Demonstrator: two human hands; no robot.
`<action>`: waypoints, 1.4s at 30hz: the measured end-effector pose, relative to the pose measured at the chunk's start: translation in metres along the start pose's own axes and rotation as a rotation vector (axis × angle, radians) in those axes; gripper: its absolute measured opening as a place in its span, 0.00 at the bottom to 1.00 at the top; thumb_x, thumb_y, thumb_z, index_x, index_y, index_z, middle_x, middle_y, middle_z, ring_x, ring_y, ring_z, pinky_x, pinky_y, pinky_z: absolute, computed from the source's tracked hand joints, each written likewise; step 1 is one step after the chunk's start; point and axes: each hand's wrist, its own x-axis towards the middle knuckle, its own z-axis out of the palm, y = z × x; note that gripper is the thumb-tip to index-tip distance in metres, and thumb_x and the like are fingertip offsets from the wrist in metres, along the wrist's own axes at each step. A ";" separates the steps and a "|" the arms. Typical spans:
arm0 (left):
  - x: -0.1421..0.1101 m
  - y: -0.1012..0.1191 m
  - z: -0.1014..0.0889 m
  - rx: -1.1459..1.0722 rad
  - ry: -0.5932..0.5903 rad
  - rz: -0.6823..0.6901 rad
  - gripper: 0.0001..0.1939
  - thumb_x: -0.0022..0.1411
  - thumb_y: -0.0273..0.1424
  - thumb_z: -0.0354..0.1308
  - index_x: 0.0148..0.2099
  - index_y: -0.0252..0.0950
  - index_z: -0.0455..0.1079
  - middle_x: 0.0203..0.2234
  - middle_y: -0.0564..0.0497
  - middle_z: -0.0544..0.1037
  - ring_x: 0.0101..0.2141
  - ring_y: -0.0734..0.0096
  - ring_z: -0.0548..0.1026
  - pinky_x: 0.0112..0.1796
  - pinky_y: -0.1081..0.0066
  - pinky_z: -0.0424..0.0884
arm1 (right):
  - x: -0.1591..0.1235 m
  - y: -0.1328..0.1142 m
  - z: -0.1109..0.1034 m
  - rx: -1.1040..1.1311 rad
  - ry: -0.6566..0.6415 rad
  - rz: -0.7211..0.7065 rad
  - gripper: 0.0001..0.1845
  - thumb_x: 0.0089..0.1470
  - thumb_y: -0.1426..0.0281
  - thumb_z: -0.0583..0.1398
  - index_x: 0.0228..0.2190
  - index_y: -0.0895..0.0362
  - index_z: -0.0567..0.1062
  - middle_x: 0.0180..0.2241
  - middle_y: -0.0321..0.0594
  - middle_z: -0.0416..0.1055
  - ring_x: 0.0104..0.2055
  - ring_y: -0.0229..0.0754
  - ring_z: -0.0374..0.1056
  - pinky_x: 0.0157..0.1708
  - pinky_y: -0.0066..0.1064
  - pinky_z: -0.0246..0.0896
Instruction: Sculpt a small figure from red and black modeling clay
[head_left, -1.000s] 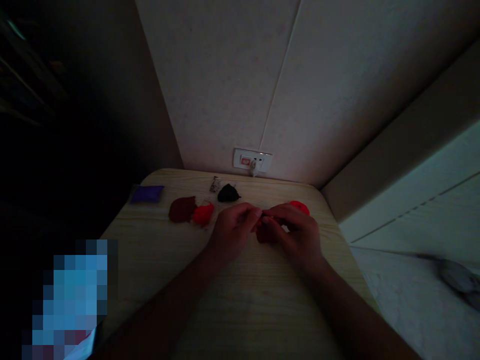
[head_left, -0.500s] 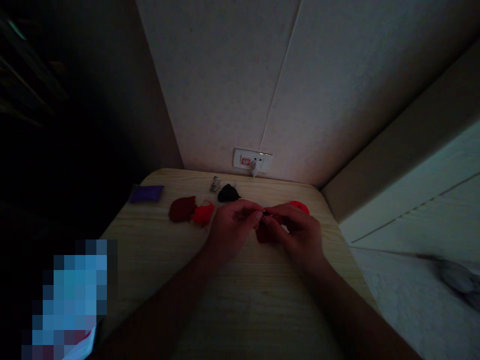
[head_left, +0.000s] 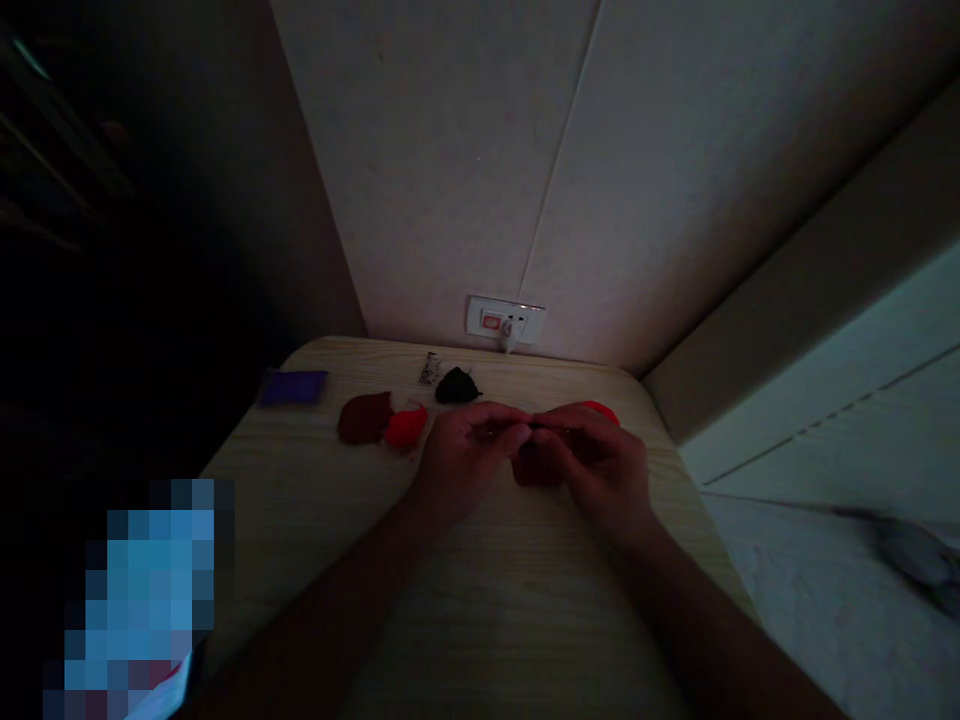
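So both hands were up close together over the table [head_left: 450, 620], fingertips meeting in a tight pinch. Left hand [head_left: 466, 462] had its thumb and index finger drawn in narrow, and the right hand [head_left: 600, 470] was doing the same from its side. Honestly couldn't tell what, if anything, was squeezed between them; it was too dark and the fingers covered it.

Right below the fingertips sat a dark red piece [head_left: 536, 468], partly hidden by the right hand. No clue whether the fingers were touching it. Just past the right hand's knuckles, a bright red piece [head_left: 602, 410] poked out.

Over on the left hand's side there was a bright red lump [head_left: 406, 428] right up against a dark red lump [head_left: 364, 418]. Behind those, nearer the wall, lay a black lump [head_left: 457, 386] with a dark-speckled scrap [head_left: 430, 369] just beside it. A purple packet [head_left: 295, 387] was at the table's far left edge.

Up on the wall was a socket plate [head_left: 484, 320] with a whitish plug [head_left: 508, 333] in it.
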 end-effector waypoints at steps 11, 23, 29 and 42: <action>0.001 0.004 0.001 -0.060 -0.011 -0.044 0.10 0.59 0.37 0.69 0.33 0.33 0.79 0.22 0.53 0.78 0.25 0.75 0.74 0.30 0.73 0.71 | -0.004 0.002 0.000 0.008 -0.014 0.012 0.09 0.57 0.73 0.69 0.41 0.51 0.84 0.35 0.40 0.81 0.34 0.41 0.77 0.31 0.31 0.75; 0.001 0.002 0.002 -0.356 -0.078 -0.264 0.17 0.50 0.40 0.76 0.31 0.33 0.76 0.22 0.53 0.78 0.24 0.76 0.73 0.30 0.72 0.69 | 0.001 -0.008 0.002 0.201 -0.028 0.127 0.04 0.56 0.70 0.71 0.36 0.51 0.84 0.30 0.36 0.81 0.28 0.38 0.77 0.26 0.26 0.76; -0.001 0.005 0.003 -0.395 -0.076 -0.287 0.18 0.48 0.39 0.78 0.31 0.33 0.75 0.22 0.53 0.79 0.24 0.76 0.74 0.30 0.73 0.69 | 0.000 -0.010 0.003 0.289 -0.070 0.147 0.05 0.57 0.71 0.70 0.37 0.50 0.84 0.29 0.34 0.80 0.25 0.35 0.76 0.25 0.25 0.75; -0.001 0.006 0.003 -0.469 -0.080 -0.338 0.19 0.48 0.38 0.78 0.31 0.33 0.74 0.22 0.54 0.77 0.24 0.76 0.73 0.31 0.72 0.69 | 0.000 -0.012 0.004 0.247 -0.032 0.200 0.07 0.54 0.65 0.72 0.34 0.52 0.82 0.26 0.35 0.80 0.23 0.37 0.76 0.22 0.26 0.76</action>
